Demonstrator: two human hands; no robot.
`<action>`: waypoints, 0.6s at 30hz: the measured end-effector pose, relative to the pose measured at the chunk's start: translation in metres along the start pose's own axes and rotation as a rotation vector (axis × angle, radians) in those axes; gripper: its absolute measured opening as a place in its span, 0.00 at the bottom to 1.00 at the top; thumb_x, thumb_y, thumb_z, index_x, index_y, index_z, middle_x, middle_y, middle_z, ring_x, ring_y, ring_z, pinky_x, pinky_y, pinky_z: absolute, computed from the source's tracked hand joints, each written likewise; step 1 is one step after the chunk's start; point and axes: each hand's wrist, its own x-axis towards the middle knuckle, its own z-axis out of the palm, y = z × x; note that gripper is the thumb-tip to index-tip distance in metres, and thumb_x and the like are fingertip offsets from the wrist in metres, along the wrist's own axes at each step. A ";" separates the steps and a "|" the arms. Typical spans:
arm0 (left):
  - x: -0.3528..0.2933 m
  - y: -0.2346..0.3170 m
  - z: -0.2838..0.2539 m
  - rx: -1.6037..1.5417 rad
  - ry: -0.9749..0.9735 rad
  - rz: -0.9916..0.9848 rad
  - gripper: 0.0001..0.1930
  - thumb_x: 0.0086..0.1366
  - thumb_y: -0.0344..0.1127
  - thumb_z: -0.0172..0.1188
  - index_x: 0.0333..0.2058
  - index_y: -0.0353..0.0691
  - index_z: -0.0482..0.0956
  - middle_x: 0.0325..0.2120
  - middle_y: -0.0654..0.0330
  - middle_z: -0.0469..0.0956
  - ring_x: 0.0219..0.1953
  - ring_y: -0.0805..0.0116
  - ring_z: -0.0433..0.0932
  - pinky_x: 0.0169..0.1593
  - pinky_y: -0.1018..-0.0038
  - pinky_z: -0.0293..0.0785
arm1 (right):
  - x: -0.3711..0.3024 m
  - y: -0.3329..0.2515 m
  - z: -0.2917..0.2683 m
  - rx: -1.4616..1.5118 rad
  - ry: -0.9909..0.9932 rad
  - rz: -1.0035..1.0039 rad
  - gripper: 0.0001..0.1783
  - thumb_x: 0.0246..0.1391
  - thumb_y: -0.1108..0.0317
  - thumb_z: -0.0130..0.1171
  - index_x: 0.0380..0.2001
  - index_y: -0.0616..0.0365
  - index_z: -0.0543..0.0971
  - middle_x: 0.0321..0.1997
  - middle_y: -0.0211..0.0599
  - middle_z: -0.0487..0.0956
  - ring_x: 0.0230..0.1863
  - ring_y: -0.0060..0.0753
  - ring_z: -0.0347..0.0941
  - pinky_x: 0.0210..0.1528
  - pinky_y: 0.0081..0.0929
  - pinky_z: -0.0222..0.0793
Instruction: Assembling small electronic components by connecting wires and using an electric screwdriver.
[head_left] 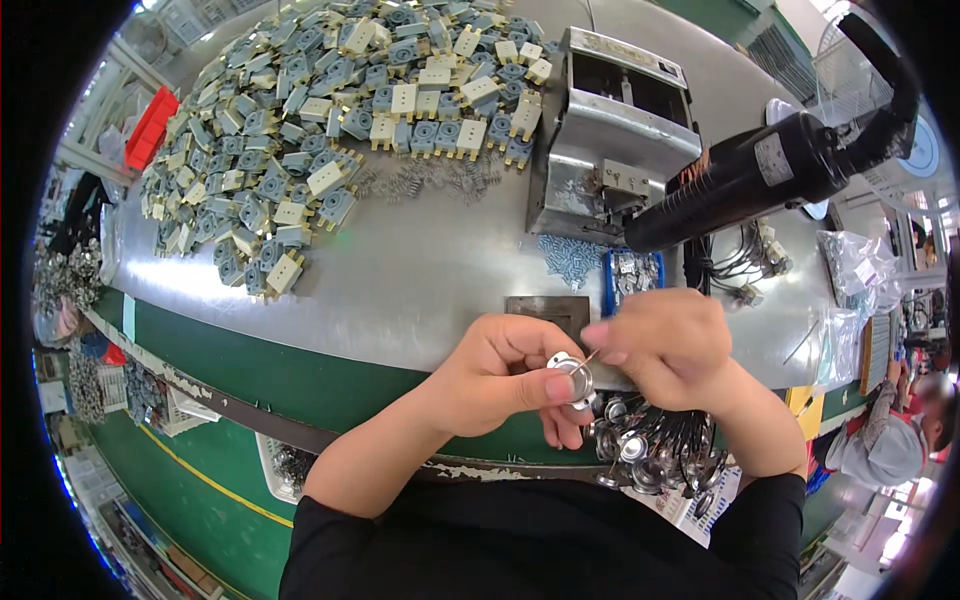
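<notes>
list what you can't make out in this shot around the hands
Head view only:
- Thin pin in the right hand: too small to identify.
- Round metal part: half covered by left hand fingers.
- Pile of metal parts: partly behind the right wrist.

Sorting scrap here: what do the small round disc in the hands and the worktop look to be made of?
The small round silver disc, pinched in the left hand, looks like bright polished metal, since it glints. The grey worktop seems brushed sheet metal, probably steel, given its soft streaky glare.
</notes>
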 end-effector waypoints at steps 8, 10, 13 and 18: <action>0.002 -0.002 -0.002 -0.208 0.132 -0.007 0.14 0.78 0.36 0.62 0.52 0.30 0.79 0.36 0.49 0.88 0.34 0.59 0.91 0.36 0.72 0.88 | 0.002 -0.016 -0.006 -0.136 -0.217 -0.078 0.28 0.49 0.82 0.60 0.57 0.69 0.82 0.27 0.38 0.80 0.25 0.42 0.80 0.27 0.34 0.75; 0.007 0.003 0.008 0.165 0.416 0.010 0.13 0.77 0.33 0.62 0.51 0.28 0.79 0.34 0.48 0.88 0.32 0.62 0.90 0.33 0.72 0.88 | 0.002 -0.016 -0.004 -0.068 -0.207 0.022 0.27 0.53 0.80 0.59 0.59 0.72 0.79 0.32 0.46 0.83 0.29 0.49 0.83 0.32 0.38 0.79; 0.009 -0.004 0.019 0.655 0.457 0.295 0.10 0.76 0.26 0.62 0.51 0.27 0.79 0.33 0.51 0.87 0.34 0.66 0.89 0.38 0.72 0.88 | 0.001 -0.017 -0.002 -0.002 -0.240 0.080 0.29 0.56 0.80 0.58 0.63 0.73 0.75 0.38 0.52 0.85 0.34 0.54 0.85 0.39 0.40 0.81; 0.006 -0.012 0.004 0.973 0.467 0.481 0.08 0.75 0.21 0.60 0.50 0.25 0.78 0.34 0.54 0.86 0.37 0.68 0.88 0.41 0.72 0.88 | 0.004 -0.015 0.002 0.050 -0.252 0.079 0.30 0.59 0.81 0.58 0.66 0.72 0.74 0.43 0.53 0.87 0.40 0.52 0.87 0.44 0.38 0.82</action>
